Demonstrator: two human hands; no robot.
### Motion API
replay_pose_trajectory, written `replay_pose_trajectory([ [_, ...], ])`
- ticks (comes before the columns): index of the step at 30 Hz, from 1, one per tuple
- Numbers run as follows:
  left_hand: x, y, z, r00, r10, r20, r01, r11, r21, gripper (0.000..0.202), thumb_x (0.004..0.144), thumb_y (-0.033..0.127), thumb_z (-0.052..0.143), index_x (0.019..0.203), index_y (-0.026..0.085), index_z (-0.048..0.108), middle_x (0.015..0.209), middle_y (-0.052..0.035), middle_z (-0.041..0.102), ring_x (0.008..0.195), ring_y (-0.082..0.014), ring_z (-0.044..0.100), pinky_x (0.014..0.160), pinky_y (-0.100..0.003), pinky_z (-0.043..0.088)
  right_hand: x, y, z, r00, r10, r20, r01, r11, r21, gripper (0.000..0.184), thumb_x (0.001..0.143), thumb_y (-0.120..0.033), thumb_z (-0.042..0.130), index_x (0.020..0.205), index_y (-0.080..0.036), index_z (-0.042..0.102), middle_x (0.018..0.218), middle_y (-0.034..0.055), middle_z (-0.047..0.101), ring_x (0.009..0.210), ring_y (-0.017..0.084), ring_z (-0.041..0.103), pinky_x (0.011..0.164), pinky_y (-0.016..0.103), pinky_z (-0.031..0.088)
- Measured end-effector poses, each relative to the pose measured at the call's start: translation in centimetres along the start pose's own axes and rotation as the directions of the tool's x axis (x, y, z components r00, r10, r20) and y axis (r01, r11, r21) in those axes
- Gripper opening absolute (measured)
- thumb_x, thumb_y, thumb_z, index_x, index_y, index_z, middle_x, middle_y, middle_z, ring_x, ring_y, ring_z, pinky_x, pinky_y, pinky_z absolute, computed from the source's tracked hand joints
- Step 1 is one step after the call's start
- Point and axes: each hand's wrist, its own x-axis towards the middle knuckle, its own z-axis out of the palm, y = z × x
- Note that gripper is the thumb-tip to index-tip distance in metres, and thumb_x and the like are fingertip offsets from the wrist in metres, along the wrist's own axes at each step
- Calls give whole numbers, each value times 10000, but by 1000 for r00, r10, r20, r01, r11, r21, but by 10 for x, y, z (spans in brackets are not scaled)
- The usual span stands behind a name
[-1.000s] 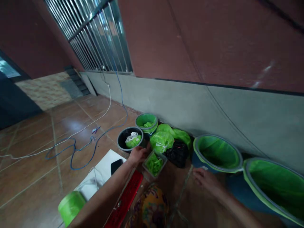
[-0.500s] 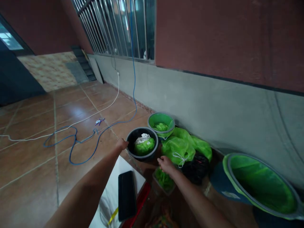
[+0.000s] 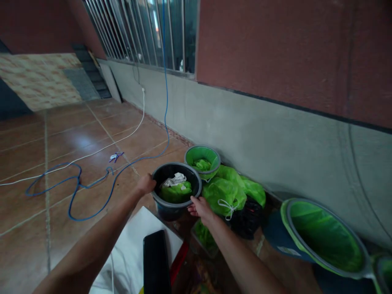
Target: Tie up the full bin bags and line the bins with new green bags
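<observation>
Black bucket (image 3: 171,206) between both hands (image 3: 146,184)

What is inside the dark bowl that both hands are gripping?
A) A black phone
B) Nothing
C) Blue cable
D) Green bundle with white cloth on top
D: the dark bowl, held at its rim by the left hand and right hand, contains a green bundle topped with white cloth.

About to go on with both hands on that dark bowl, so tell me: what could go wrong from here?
1. The left hand and right hand hold the black bowl only at its rim; the grip may slip and the green bundle spill.
2. The green bucket and tied green bag sit close by and could get knocked.
3. The phone lies just below.
</observation>
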Motion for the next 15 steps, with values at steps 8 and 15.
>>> replay_pose_trajectory([
  [8,-135,82,-97,907,403,-121,-386,911,144,240,808,235,498,1016,184,608,825,-31,693,825,-197,650,653,-231,415,-142,-5,-56,969,-87,-230,154,943,294,352,828,-504,649,747,-209,474,536,-61,572,402,78,535,391,173,426],
  [15,-256,172,-12,743,667,53,-664,725,184,341,834,166,488,1172,138,522,980,-132,706,979,-278,672,818,-306,455,-232,98,-148,815,20,-579,124,970,208,297,772,-477,624,710,-233,467,431,-39,536,308,121,466,319,221,335],
])
